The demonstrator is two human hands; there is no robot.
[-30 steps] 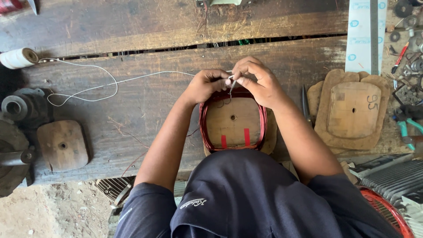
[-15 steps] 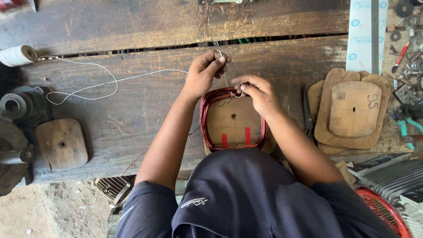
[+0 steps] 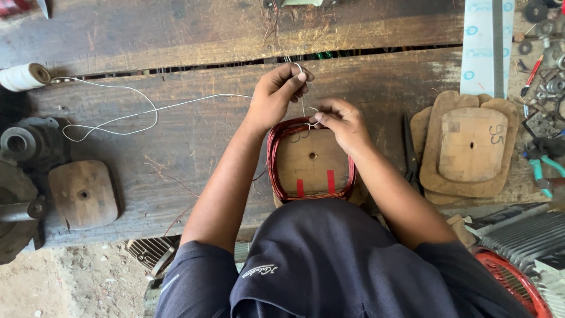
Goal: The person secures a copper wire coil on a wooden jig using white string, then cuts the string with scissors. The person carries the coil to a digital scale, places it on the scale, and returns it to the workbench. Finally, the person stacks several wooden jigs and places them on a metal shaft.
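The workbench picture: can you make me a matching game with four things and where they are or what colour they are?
Things:
1. string spool
2. copper coil
3. pliers
4. left hand

Descriptions:
A. green handles, right edge
B. reddish, wound round a wooden block
C. white, far left of the bench
D. raised, pinching a thin string

Pairs: 1-C, 2-B, 3-A, 4-D
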